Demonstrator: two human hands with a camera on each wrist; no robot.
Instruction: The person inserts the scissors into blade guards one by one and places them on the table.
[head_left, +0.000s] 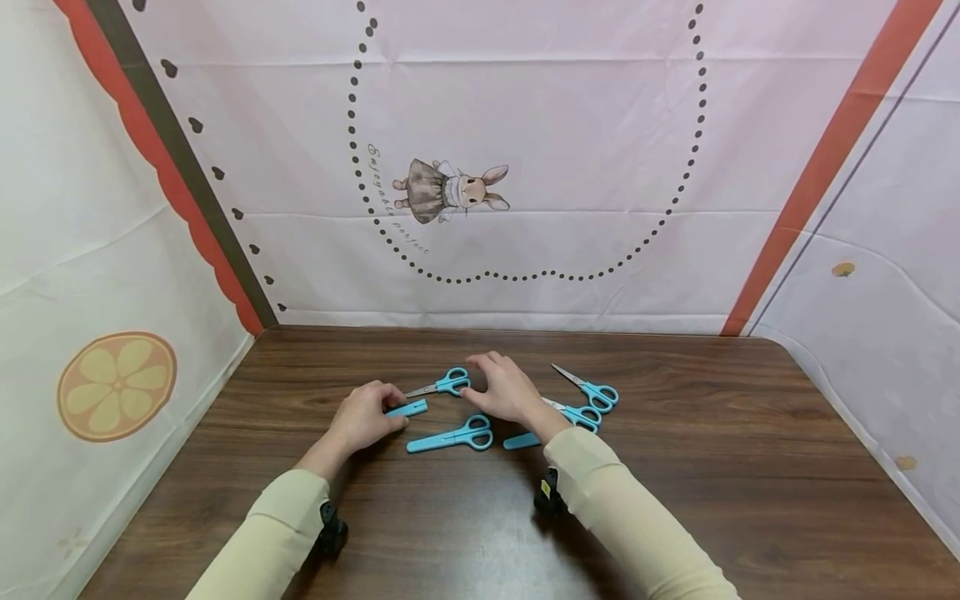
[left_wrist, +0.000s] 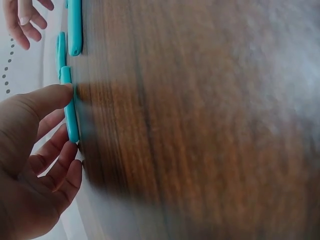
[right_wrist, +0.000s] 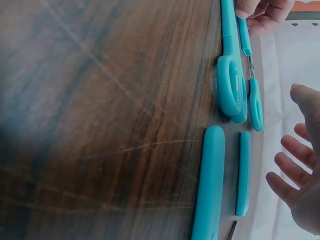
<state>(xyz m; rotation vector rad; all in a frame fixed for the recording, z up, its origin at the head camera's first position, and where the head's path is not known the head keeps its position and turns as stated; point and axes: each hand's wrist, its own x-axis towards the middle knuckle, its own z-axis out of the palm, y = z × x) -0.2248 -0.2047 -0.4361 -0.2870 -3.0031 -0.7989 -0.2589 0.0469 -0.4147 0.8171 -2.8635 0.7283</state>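
My left hand point(head_left: 366, 415) pinches a turquoise scissor sheath point(head_left: 408, 408) between thumb and fingers; the left wrist view has the thumb on the near side of the sheath point(left_wrist: 71, 117). Just behind it lie uncovered scissors point(head_left: 453, 382), blades pointing left toward that hand. My right hand point(head_left: 506, 390) hangs over the table with spread fingers, beside those scissors' handles and holding nothing. In front of both hands lies a sheathed pair of scissors point(head_left: 452, 436). Two bare-bladed scissors, one farther back point(head_left: 597, 393) and one nearer point(head_left: 579, 415), lie right of the right hand.
A loose sheath point(head_left: 522, 441) lies under the right wrist, partly covered by it. Another sheath point(right_wrist: 243, 175) shows in the right wrist view. The wooden table point(head_left: 712, 467) ends at a printed cloth wall point(head_left: 600, 167) at the back, with cloth at both sides too.
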